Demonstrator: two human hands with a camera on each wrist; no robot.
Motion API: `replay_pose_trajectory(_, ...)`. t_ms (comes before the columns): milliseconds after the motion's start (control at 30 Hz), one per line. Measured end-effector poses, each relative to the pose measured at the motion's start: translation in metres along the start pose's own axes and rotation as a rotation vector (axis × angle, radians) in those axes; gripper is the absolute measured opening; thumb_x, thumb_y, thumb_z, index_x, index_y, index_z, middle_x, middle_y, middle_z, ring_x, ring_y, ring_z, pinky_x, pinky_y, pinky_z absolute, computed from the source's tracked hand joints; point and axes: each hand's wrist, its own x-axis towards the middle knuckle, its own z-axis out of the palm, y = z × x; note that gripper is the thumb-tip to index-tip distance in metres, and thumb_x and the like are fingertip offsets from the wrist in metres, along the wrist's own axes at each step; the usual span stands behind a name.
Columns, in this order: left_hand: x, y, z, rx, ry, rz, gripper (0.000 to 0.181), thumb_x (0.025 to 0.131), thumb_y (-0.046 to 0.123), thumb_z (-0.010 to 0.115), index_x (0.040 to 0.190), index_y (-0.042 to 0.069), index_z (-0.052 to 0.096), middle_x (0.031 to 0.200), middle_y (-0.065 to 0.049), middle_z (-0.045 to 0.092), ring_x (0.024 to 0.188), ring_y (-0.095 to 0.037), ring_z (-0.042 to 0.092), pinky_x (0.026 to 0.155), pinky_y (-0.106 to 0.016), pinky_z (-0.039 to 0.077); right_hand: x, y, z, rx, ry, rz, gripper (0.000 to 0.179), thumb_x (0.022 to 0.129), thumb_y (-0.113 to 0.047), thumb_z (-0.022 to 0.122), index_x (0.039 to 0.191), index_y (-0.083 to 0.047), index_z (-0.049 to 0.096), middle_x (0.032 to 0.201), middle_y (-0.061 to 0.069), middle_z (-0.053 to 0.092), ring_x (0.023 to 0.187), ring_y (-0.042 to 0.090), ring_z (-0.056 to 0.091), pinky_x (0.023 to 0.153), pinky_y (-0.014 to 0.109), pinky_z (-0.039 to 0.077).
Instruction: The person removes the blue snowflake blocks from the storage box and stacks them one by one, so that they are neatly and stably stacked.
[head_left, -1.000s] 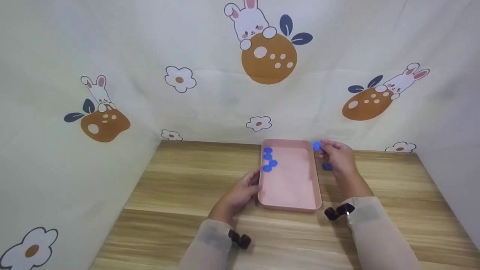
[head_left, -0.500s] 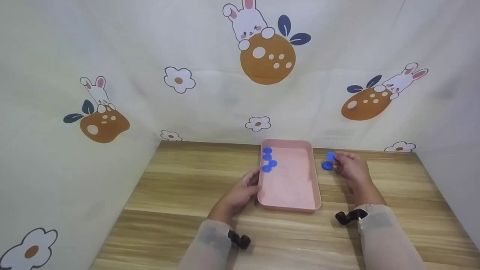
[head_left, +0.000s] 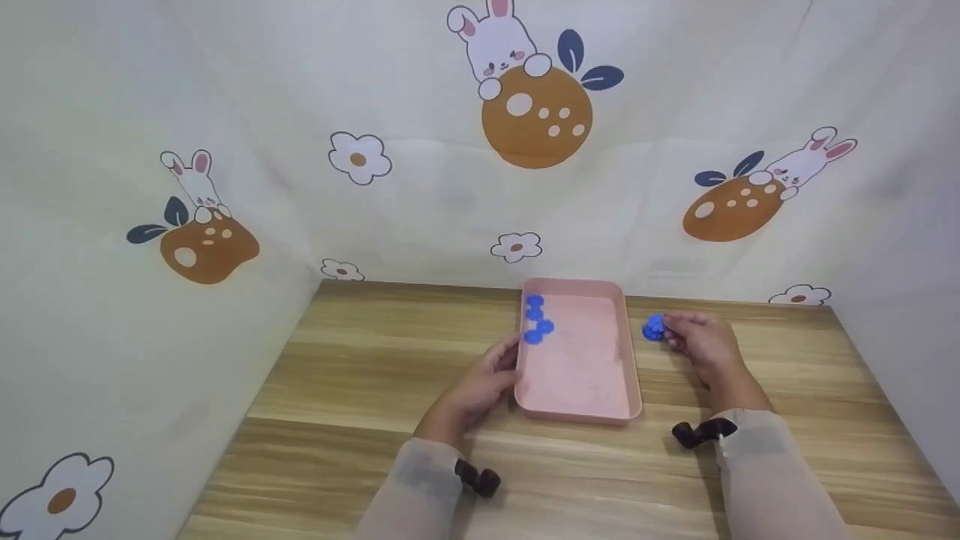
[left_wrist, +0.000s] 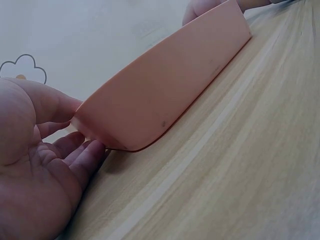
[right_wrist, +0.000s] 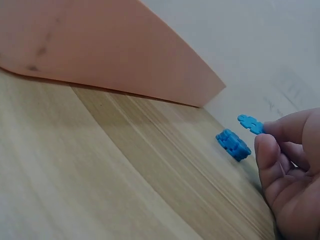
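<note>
Fingers (right_wrist: 290,127) of the right hand (head_left: 709,346) are pinching a blue disc (right_wrist: 250,123), and we're seeing it hovering just above the stack (right_wrist: 233,145), right of the tray (head_left: 581,367). The left hand (head_left: 481,385) is touching the tray's left side; whether it's gripping, we can't tell. Four discs (head_left: 545,327) are lying inside.

Head view high behind both grips, facing forward and down, wrist views low, close behind each, looking ahead, all sharing the tray (head_left: 581,367)

Soft, even light over the worktop (head_left: 352,375), faint shadow beside the right sleeve (head_left: 772,472), wrist views dimmer, hazy, fine detail smeared
</note>
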Motion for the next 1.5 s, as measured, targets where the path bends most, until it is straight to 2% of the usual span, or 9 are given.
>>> replay_pose_trajectory(267, 0.0001, 0.0012, 0.0007, 0.012, -0.003, 0.001, 0.069, 0.105, -0.003, 0.049, 0.170, 0.010, 0.029, 0.178, -0.015, 0.028, 0.168, -0.032, 0.022, 0.137, -0.052, 0.021, 0.0024, 0.0040, -0.0017, 0.005, 0.000, -0.003, 0.023, 0.097, -0.012, 0.078, 0.118, -0.003, 0.080, 0.083, -0.006, 0.078, 0.073, 0.005, 0.068, 0.069, 0.018, 0.061)
replay_pose_trajectory(633, 0.0007, 0.0012, 0.0008, 0.026, 0.004, -0.004, 0.069, 0.105, -0.002, 0.050, 0.170, 0.010, 0.029, 0.178, -0.015, 0.029, 0.168, -0.032, 0.022, 0.137, -0.051, 0.021, 0.0017, 0.0036, 0.0028, -0.073, 0.035, -0.003, 0.043, 0.097, -0.010, 0.077, 0.135, 0.008, 0.067, 0.086, -0.007, 0.078, 0.074, 0.004, 0.069, 0.070, 0.018, 0.062)
replay_pose_trajectory(967, 0.0004, 0.0018, 0.0002, 0.017, 0.005, -0.016, 0.069, 0.105, -0.001, 0.050, 0.170, 0.011, 0.029, 0.178, -0.014, 0.029, 0.168, -0.031, 0.022, 0.137, -0.051, 0.021, 0.0003, 0.0022, 0.0063, -0.110, 0.066, 0.006, 0.044, 0.099, -0.012, 0.076, 0.136, 0.009, 0.065, 0.086, -0.009, 0.077, 0.074, 0.002, 0.069, 0.072, 0.017, 0.063)
replay_pose_trajectory(1300, 0.0015, -0.0023, 0.0003, 0.003, -0.018, 0.040, 0.069, 0.104, -0.006, 0.046, 0.169, 0.004, 0.025, 0.176, -0.021, 0.029, 0.167, -0.035, 0.023, 0.137, -0.051, 0.021, 0.0013, 0.0043, 0.0062, -0.113, 0.067, 0.003, 0.046, 0.098, -0.011, 0.075, 0.138, 0.009, 0.064, 0.086, -0.012, 0.075, 0.072, 0.000, 0.068, 0.071, 0.015, 0.063)
replay_pose_trajectory(1500, 0.0005, -0.0003, 0.0002, 0.027, 0.010, 0.008, 0.068, 0.105, -0.003, 0.048, 0.169, 0.009, 0.029, 0.176, -0.016, 0.032, 0.167, -0.032, 0.026, 0.137, -0.050, 0.022, 0.0024, 0.0041, 0.0057, -0.147, 0.069, 0.006, 0.046, 0.099, -0.014, 0.075, 0.138, 0.008, 0.065, 0.089, -0.011, 0.075, 0.074, 0.000, 0.068, 0.073, 0.016, 0.063)
